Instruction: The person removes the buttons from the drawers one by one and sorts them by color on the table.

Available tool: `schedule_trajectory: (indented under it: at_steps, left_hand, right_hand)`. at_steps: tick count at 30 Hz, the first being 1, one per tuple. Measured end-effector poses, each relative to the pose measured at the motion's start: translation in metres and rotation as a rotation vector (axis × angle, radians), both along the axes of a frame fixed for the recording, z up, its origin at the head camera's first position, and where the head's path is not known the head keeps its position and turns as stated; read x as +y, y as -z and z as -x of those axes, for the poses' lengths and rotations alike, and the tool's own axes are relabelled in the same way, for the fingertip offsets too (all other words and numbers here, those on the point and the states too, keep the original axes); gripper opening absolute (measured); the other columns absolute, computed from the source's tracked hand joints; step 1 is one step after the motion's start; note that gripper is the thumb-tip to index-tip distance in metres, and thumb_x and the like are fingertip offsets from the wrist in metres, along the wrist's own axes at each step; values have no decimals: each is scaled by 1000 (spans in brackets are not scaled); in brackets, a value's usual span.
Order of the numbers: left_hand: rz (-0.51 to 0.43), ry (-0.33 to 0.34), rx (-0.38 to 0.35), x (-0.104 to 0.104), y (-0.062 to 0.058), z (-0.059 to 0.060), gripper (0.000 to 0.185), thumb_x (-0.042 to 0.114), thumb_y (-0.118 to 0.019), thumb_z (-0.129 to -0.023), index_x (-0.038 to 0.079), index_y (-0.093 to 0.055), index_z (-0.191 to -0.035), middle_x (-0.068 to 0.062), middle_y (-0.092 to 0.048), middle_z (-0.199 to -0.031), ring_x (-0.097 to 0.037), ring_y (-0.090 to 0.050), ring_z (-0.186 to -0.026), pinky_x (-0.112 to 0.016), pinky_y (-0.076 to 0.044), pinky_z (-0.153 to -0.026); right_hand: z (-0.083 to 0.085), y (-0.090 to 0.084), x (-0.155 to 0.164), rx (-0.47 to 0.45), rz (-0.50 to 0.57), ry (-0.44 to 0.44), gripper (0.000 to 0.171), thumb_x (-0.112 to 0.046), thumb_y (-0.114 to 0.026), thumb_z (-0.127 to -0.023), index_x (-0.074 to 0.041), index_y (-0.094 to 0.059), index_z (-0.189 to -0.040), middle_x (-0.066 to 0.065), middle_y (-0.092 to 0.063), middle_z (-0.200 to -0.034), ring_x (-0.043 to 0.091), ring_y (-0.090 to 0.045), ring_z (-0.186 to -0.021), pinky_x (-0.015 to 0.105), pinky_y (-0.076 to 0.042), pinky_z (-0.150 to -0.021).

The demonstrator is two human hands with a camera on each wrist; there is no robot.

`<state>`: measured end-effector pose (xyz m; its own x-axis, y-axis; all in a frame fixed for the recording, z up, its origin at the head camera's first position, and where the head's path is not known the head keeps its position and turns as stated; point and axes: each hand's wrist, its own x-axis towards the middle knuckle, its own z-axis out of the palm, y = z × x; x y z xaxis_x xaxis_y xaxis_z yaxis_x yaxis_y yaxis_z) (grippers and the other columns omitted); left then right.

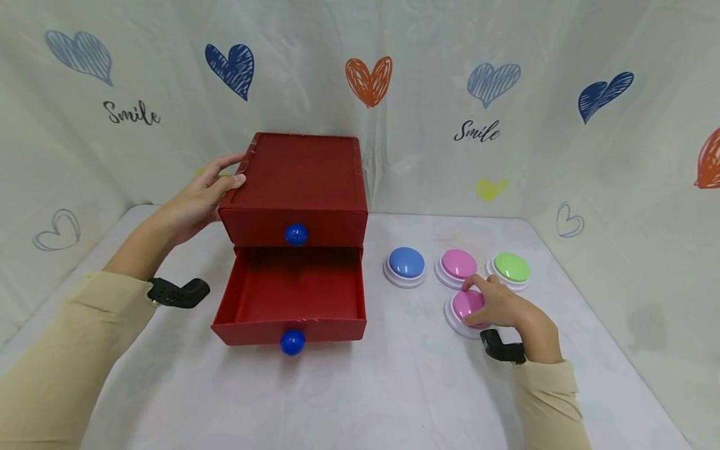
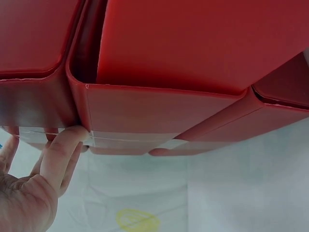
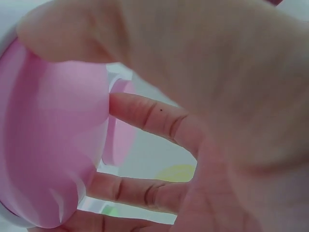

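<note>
- My left hand (image 1: 205, 194) grips the upper left edge of the red drawer box (image 1: 300, 181), thumb on top and fingers curled round its side; the left wrist view shows my fingertips (image 2: 65, 145) pressed against the red wall. I judge this hold keeps the box from sliding.
- Below and to the right of that hand, the lower drawer (image 1: 289, 300) stands pulled out toward me, its blue knob (image 1: 292, 342) at the front. Nothing shows inside it. The upper drawer is pushed in, and its blue knob (image 1: 295, 235) sits just above the open one.
- My right hand (image 1: 500, 306) grasps the near pink button (image 1: 465, 306), fingers curled round its dome from the right side. The right wrist view shows the pink dome (image 3: 53, 140) against my fingers (image 3: 145, 116). I cannot tell whether the button has left the desk (image 1: 394, 375).
- Just beyond that hand sit three more buttons in a row: a blue button (image 1: 406, 264) to the far left, a second pink button (image 1: 458, 265) straight ahead, and a green button (image 1: 510, 269) to the right.
- The open drawer lies well to the left of my right hand.
</note>
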<state>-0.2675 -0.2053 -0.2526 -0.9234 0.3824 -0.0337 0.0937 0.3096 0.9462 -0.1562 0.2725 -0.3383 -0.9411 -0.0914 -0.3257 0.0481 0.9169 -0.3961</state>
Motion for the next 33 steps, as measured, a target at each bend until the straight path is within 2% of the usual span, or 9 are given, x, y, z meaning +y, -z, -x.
schedule_trajectory:
  at_steps: [14,21,26,33]
  left_hand:
    - [-1,4,1,1,1,0,60,45,-37,-97,35,-7,-148,-6,-30,-143,-3,-52,-105,-23,-49,-80]
    - [3,-1,4,1,1,-1,60,45,-37,-97,35,-7,-148,-6,-30,-143,-4,-50,-107,-23,-49,-80]
    - [13,1,2,0,1,1,60,46,-37,-97,36,-6,-148,-7,-28,-145,-8,-47,-112,-23,-48,-81]
    - [8,0,3,0,1,0,60,46,-37,-97,36,-6,-148,-8,-27,-145,-7,-48,-110,-24,-48,-80]
  right_hand:
    - [-3,-2,-1,-41,-9,23,59,-24,-78,-71,-12,-45,-119,21,-41,-107,35,-48,-97,45,-50,-74]
    - [-2,-5,-2,-41,-16,25,61,-25,-78,-72,-7,-46,-121,22,-43,-107,34,-50,-96,46,-49,-77]
    - [-2,-7,-2,20,-1,0,60,-24,-76,-75,-1,-47,-123,23,-49,-106,34,-52,-96,48,-48,-80]
    - [-3,-12,-6,198,55,-69,49,-18,-70,-81,4,-51,-121,24,-55,-109,36,-53,-98,47,-48,-81]
